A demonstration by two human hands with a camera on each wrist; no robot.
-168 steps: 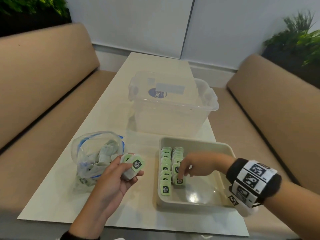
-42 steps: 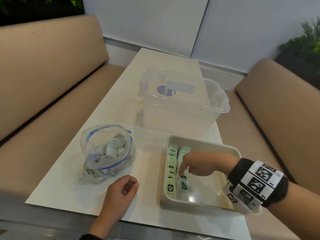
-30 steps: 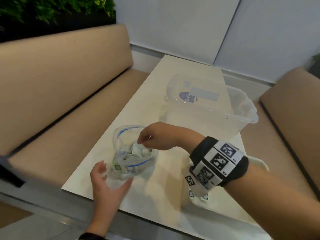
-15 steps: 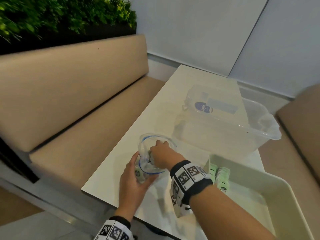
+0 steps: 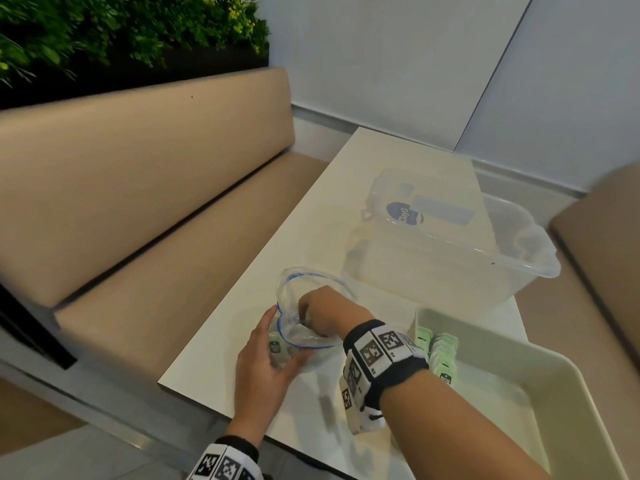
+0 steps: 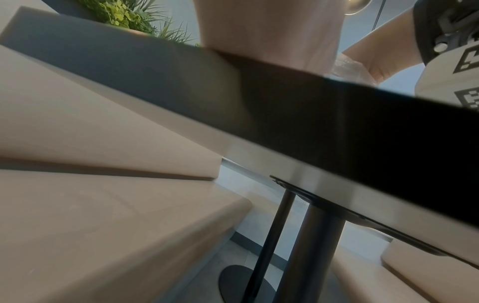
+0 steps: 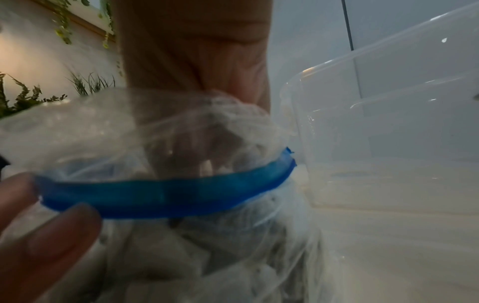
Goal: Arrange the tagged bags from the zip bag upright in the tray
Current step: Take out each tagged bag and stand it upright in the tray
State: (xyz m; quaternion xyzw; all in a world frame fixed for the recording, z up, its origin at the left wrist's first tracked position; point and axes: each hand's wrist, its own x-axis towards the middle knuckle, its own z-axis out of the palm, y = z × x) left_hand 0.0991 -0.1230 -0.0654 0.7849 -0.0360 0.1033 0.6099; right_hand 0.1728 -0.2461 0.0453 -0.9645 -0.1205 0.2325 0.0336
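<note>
- My left hand (image 5: 263, 365) cups the near side of the zip bag (image 5: 294, 306) at lower centre of the head view, fingers curled round the plastic just below the blue seal (image 7: 166, 196).
- My right hand (image 5: 322, 310) is down inside the bag's mouth. Its fingers are hidden by crumpled film, so I cannot tell whether that grip has closed on anything.
- Loose tagged bags (image 7: 166, 252) lie heaped in the bottom of the zip bag; one label shows through the plastic by my left thumb.
- The tray (image 5: 568, 372) sits at lower right on the worktop (image 5: 311, 237), with two rows (image 5: 440, 351) standing upright at its left end.
- Risk: strings may tangle, so pulling one bag could drag several out and spill them.
- Risk: if my left hand slackens, the zip bag could lift with my right and tip.
- Risk: my forearm crosses close to the tray's left end; a careless swing back could knock the rows flat.
</note>
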